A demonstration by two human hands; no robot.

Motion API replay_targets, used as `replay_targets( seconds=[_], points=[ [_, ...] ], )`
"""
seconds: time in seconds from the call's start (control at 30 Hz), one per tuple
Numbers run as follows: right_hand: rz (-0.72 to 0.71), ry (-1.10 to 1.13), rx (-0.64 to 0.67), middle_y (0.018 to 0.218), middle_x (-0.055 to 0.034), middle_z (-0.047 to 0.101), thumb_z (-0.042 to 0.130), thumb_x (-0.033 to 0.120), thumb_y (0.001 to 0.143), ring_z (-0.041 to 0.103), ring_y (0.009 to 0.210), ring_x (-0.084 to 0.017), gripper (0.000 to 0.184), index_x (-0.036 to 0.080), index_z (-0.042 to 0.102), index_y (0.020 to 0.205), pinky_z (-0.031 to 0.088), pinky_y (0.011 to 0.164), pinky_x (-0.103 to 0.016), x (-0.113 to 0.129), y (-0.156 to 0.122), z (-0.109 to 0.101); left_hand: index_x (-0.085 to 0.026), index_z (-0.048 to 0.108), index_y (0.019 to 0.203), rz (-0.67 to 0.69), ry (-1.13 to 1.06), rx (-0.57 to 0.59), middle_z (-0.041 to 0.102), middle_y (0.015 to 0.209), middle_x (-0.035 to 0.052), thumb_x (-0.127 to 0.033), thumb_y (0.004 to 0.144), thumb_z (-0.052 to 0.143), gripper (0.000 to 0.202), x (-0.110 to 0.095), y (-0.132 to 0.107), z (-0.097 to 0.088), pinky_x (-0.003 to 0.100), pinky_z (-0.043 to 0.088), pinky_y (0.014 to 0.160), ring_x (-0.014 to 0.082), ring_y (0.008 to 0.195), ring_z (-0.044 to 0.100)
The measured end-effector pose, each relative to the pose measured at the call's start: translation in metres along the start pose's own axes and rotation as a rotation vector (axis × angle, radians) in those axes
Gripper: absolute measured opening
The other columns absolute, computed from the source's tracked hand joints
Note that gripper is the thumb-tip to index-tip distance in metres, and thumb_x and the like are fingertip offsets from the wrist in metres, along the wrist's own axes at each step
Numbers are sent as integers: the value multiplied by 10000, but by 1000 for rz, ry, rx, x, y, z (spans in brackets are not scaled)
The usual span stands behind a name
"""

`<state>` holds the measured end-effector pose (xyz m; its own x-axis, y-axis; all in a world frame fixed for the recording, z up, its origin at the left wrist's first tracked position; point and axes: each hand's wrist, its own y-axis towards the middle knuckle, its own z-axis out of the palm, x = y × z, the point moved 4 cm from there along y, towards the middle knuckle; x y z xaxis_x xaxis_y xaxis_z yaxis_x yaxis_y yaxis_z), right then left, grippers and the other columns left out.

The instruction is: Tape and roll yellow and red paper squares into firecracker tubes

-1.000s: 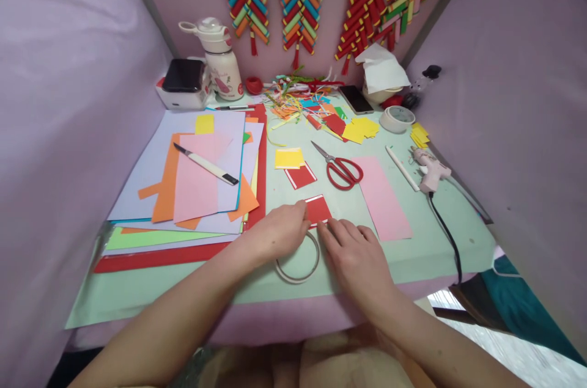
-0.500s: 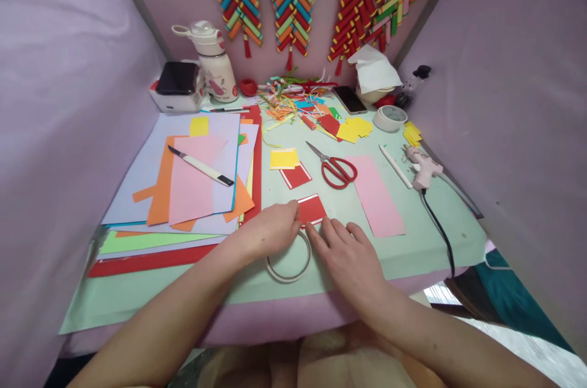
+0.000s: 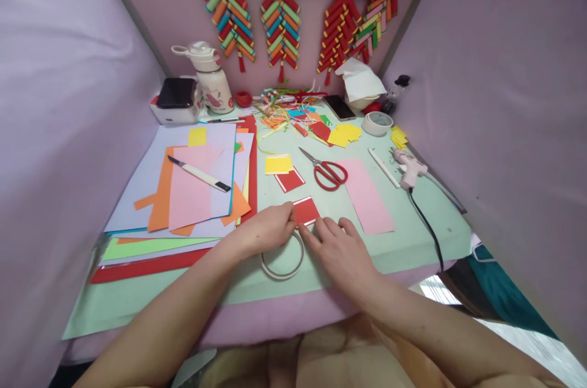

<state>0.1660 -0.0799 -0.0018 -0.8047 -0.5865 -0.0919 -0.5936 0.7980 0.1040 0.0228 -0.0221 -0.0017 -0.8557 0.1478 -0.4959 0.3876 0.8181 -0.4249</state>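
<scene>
A small red paper rectangle [image 3: 305, 210] with white strips along two edges lies on the pale green mat [image 3: 413, 241]. My left hand [image 3: 263, 230] pinches its near left corner with curled fingers. My right hand [image 3: 337, 248] presses its fingertips on the near right edge of the same piece. A thin roll of double-sided tape [image 3: 282, 258] lies flat just under both hands.
A stack of coloured paper sheets [image 3: 183, 192] with a utility knife [image 3: 199, 173] fills the left. Red scissors [image 3: 328, 172], a pink sheet [image 3: 365, 195], a glue gun [image 3: 409, 168] with its black cord [image 3: 426, 223], a tape roll [image 3: 376, 123] and paper scraps lie farther back.
Both hands stay on the red piece and have barely moved. The camera has tilted up, so more of the wall decorations shows.
</scene>
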Motion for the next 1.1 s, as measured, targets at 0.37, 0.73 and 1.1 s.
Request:
replay_targets(
  seconds=[0.37, 0.73, 1.1],
  points=[
    [356, 250, -194, 1031, -120, 599, 459, 200, 894, 541, 978, -223, 246, 145, 573, 1105, 391, 788, -306, -112, 59, 2, -218, 475, 823, -26, -33, 32, 646, 769, 18, -230, 822, 375, 101, 0, -5, -3, 260, 346, 520, 162, 652, 564],
    [494, 74, 69, 879, -166, 626, 441, 205, 867, 600, 770, -249, 169, 114, 570, 928, 352, 580, -298, -110, 57, 4, -212, 517, 821, 0, -99, 52, 657, 740, 18, -218, 800, 402, 117, 1, -4, -4, 250, 363, 537, 157, 653, 582],
    [237, 518, 85, 1096, -87, 587, 493, 310, 872, 586, 936, -201, 328, 225, 447, 1184, 468, 746, -306, -78, -53, 10, -226, 510, 802, 0, -119, 71, 658, 696, -2, -254, 799, 397, 116, 3, 0, -2, 251, 356, 524, 155, 634, 568]
  ],
)
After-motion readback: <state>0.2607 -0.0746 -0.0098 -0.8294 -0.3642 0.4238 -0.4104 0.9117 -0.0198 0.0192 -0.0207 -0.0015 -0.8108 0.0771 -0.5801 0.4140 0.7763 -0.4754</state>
